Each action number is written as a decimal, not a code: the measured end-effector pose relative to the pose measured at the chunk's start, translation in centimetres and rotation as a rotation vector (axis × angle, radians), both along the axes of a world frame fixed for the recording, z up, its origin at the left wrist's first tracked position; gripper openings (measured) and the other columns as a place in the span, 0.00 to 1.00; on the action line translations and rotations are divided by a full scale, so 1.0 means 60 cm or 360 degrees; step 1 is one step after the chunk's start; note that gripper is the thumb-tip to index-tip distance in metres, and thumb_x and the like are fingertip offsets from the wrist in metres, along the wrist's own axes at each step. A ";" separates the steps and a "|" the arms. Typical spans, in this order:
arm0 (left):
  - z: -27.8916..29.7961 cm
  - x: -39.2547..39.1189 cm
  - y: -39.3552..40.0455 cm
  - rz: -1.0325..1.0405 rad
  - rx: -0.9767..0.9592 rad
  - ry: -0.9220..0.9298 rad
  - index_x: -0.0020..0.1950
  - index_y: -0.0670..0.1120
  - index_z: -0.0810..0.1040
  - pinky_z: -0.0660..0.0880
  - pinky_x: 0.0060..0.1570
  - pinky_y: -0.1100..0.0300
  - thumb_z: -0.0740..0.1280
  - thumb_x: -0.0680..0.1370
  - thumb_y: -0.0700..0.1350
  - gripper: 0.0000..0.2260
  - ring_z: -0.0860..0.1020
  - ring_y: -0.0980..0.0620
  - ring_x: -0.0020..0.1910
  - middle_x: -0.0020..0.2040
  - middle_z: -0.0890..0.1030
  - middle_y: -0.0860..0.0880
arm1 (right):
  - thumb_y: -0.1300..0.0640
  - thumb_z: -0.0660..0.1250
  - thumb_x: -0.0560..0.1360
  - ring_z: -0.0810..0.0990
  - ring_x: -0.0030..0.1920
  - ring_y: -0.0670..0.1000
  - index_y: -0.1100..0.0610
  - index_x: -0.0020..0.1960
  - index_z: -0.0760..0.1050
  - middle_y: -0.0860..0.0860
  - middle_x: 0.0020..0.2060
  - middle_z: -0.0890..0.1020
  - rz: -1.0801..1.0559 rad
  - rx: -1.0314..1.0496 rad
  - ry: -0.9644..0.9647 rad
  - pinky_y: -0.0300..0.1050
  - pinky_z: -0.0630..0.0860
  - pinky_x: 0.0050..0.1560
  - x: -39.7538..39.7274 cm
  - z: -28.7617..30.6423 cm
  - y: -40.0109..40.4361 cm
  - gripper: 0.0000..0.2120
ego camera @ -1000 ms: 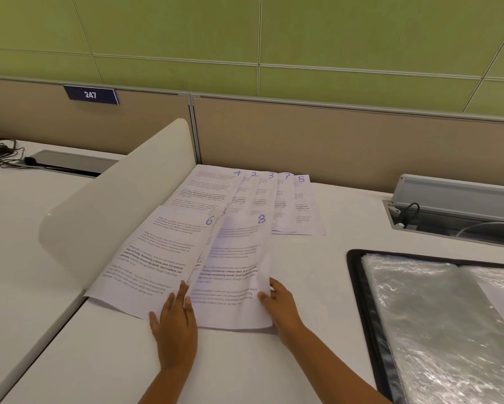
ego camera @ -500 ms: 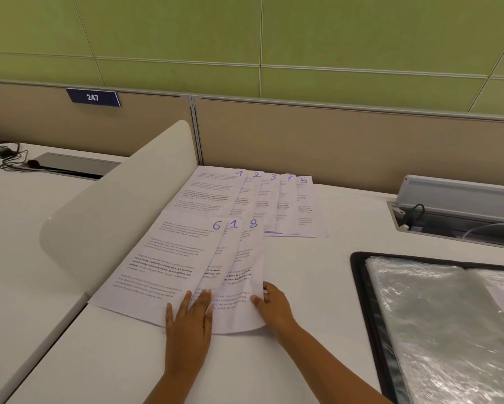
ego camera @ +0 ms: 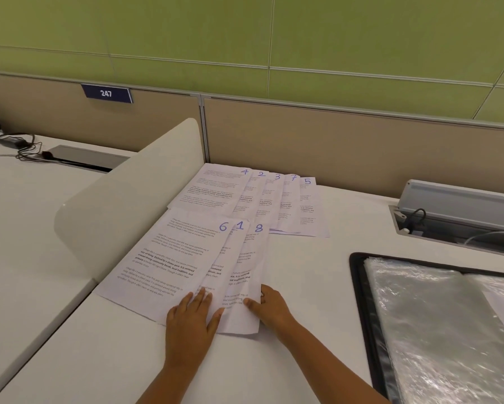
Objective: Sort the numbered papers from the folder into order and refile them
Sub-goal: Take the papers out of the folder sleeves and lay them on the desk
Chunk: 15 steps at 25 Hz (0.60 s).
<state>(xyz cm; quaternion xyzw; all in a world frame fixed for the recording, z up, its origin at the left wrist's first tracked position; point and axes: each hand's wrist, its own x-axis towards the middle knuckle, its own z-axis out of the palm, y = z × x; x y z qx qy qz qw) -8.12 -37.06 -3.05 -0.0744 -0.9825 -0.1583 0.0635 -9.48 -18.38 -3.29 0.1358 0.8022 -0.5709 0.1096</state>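
Observation:
Two fans of numbered white papers lie on the white desk. The far fan (ego camera: 215,189) shows 4, 2, 3, 7 and 5 from left to right. The near fan holds paper 6 (ego camera: 169,258), paper 1 (ego camera: 239,228) and paper 8 (ego camera: 246,287), overlapping closely. My left hand (ego camera: 191,319) rests flat on the bottom edges of papers 6 and 1. My right hand (ego camera: 269,306) is at paper 8's lower right edge, thumb on top of the sheet and fingers beside it. The open black folder (ego camera: 358,275) with clear plastic sleeves (ego camera: 434,316) lies at the right.
A curved white divider (ego camera: 122,205) rises along the papers' left side, with another desk beyond it. A beige partition (ego camera: 332,147) backs the desk. An open cable tray (ego camera: 454,220) sits at the back right. A power adapter with cords (ego camera: 14,142) lies far left.
Paper 8 has slid left under my right hand, closing the near fan so that 6, 1 and 8 sit side by side. My left hand moved right onto papers 6 and 1.

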 end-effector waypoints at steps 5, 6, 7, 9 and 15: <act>0.003 0.032 -0.008 0.0029 0.0012 -0.0023 0.52 0.44 0.83 0.77 0.44 0.47 0.43 0.79 0.64 0.35 0.81 0.43 0.51 0.53 0.83 0.46 | 0.55 0.69 0.74 0.78 0.59 0.52 0.56 0.66 0.71 0.51 0.61 0.78 0.0013 0.0015 -0.0005 0.48 0.75 0.61 0.025 0.005 -0.011 0.21; 0.001 0.037 -0.009 0.0029 0.0030 -0.0011 0.52 0.44 0.83 0.77 0.44 0.47 0.43 0.79 0.64 0.35 0.81 0.43 0.50 0.53 0.83 0.46 | 0.55 0.69 0.74 0.78 0.58 0.52 0.56 0.66 0.71 0.51 0.61 0.78 0.0011 0.0006 0.0003 0.48 0.75 0.60 0.032 0.005 -0.015 0.21; 0.000 0.040 -0.010 0.0026 0.0043 -0.0006 0.52 0.44 0.83 0.77 0.44 0.47 0.43 0.79 0.64 0.35 0.81 0.43 0.50 0.53 0.83 0.46 | 0.55 0.69 0.74 0.78 0.58 0.51 0.56 0.66 0.70 0.51 0.61 0.78 0.0007 0.0009 0.0012 0.48 0.75 0.60 0.040 0.006 -0.019 0.21; -0.001 0.047 -0.010 0.0015 0.0052 0.0001 0.52 0.44 0.83 0.76 0.43 0.48 0.44 0.79 0.64 0.34 0.81 0.44 0.49 0.53 0.83 0.46 | 0.55 0.68 0.75 0.77 0.59 0.51 0.56 0.66 0.69 0.50 0.61 0.77 0.0013 0.0057 0.0021 0.47 0.75 0.60 0.055 0.007 -0.024 0.21; -0.001 0.064 -0.013 0.0128 0.0076 0.0181 0.59 0.43 0.80 0.74 0.48 0.44 0.43 0.81 0.61 0.32 0.79 0.42 0.55 0.57 0.81 0.46 | 0.55 0.68 0.75 0.78 0.56 0.49 0.54 0.66 0.66 0.51 0.60 0.78 0.0005 0.0018 0.0054 0.38 0.76 0.55 0.078 0.014 -0.028 0.22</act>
